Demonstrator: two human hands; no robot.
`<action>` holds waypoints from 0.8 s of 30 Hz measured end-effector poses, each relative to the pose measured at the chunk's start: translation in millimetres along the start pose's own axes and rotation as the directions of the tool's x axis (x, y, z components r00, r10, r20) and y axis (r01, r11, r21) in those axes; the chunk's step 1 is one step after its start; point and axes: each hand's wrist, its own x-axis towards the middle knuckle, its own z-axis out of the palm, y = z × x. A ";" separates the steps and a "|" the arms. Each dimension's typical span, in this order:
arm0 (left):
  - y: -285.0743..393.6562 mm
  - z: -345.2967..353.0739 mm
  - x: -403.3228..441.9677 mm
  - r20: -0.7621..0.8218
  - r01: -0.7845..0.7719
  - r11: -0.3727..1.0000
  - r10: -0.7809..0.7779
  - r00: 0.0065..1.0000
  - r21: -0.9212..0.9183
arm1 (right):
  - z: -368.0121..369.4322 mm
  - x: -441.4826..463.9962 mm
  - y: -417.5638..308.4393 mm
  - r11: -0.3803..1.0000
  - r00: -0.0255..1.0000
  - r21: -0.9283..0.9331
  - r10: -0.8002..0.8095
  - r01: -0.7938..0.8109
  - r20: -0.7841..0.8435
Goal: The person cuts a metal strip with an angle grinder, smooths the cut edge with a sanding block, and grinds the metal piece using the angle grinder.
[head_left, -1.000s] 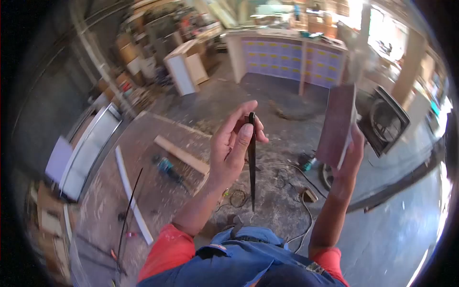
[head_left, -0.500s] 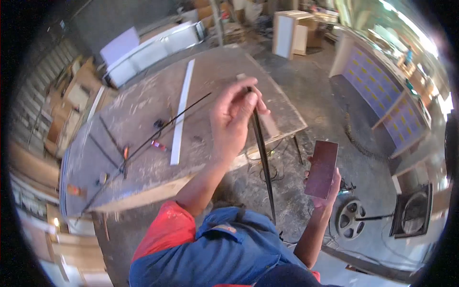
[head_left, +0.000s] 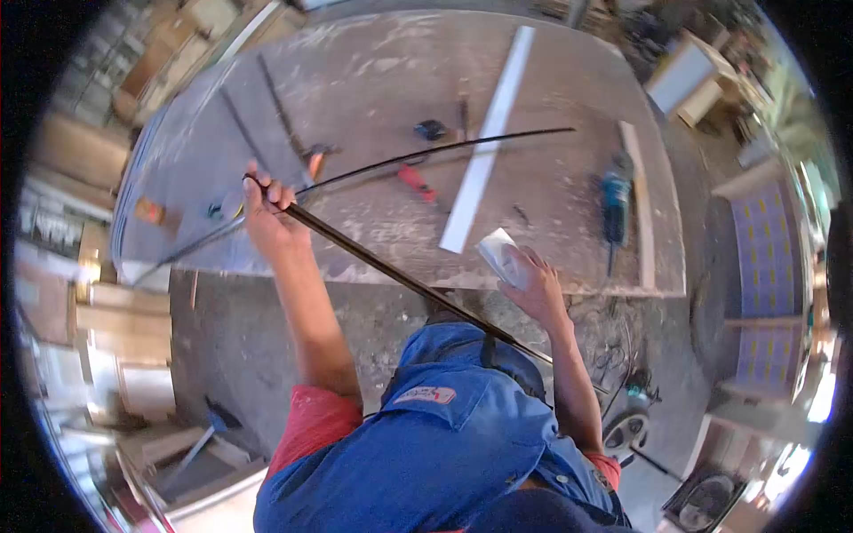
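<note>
My left hand (head_left: pixel 275 218) is closed around the upper end of a long, thin dark strip (head_left: pixel 391 268). The strip slants down across my front to the right, and its low end reaches my waist near the right forearm. In my right hand (head_left: pixel 538 289) is a piece of sandpaper (head_left: pixel 496 252), its pale side showing, held above the table's near edge and apart from the strip. A second long dark strip (head_left: pixel 524 135) lies across the worktable (head_left: pixel 373 80) beyond my hands.
On the table lie a white flat strip (head_left: pixel 489 147), a red-handled tool (head_left: pixel 415 180), a black tape measure (head_left: pixel 431 130), a teal power tool (head_left: pixel 616 204) and an orange-handled hammer (head_left: pixel 315 163). A wheel (head_left: pixel 625 433) and cables are on the floor at right.
My view has turned toward the table. The left hand has moved left, swinging the strip from near upright to a slant. The right hand has turned, and the sandpaper's brown face is hidden.
</note>
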 end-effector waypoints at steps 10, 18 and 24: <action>59.2 -118.3 33.7 -0.353 -0.198 0.978 0.211 0.911 0.071 | 77.6 129.2 -76.7 0.944 0.946 -0.075 -0.319 0.322 0.051; 36.6 -200.3 123.5 -0.180 -0.179 0.983 0.170 0.969 -0.036 | -13.2 89.6 -57.3 0.960 0.710 0.198 0.001 -0.197 0.705; -100.2 -198.7 181.7 0.112 -0.162 0.587 0.122 0.986 0.793 | -31.2 47.0 -9.4 0.962 0.994 0.270 0.011 -0.041 0.110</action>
